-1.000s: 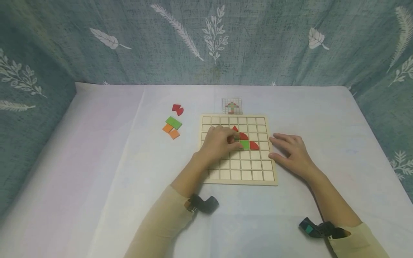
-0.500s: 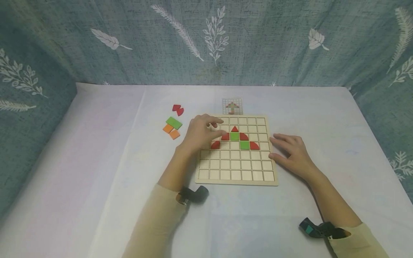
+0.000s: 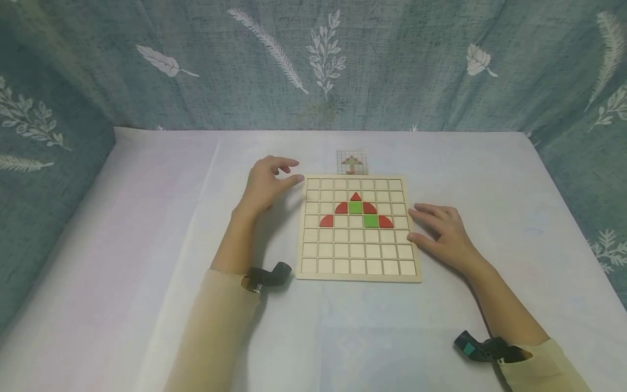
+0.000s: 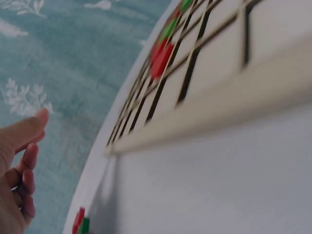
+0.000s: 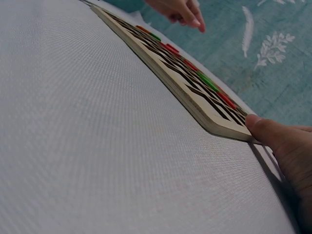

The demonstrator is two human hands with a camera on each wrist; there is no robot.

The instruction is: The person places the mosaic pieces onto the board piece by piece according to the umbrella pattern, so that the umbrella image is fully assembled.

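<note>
My left hand (image 3: 266, 185) hovers past the far left corner of the wooden grid board (image 3: 357, 276), thumb and fingers apart, with nothing between them. On the board lie a red triangle (image 3: 355, 197), two green squares, one a green square (image 3: 371, 221) and the other below the triangle, and several red quarter-circle tiles (image 3: 326, 221). My right hand (image 3: 443, 234) rests beside the board's right edge, its fingertips touching the rim. In the left wrist view, loose red and green tiles (image 4: 84, 226) show at the bottom; my left hand and arm hide them in the head view.
A small pattern card (image 3: 351, 155) with a printed arrow-like figure lies just beyond the board's far edge. White cloth (image 3: 362, 337) covers the table, and a teal curtain (image 3: 392, 65) with white leaves hangs behind it. Each wrist wears a dark camera (image 3: 271, 275).
My left hand has moved from over the board leftward and away, past its far left corner. It now covers the loose tiles that were visible before. My right hand has stayed put.
</note>
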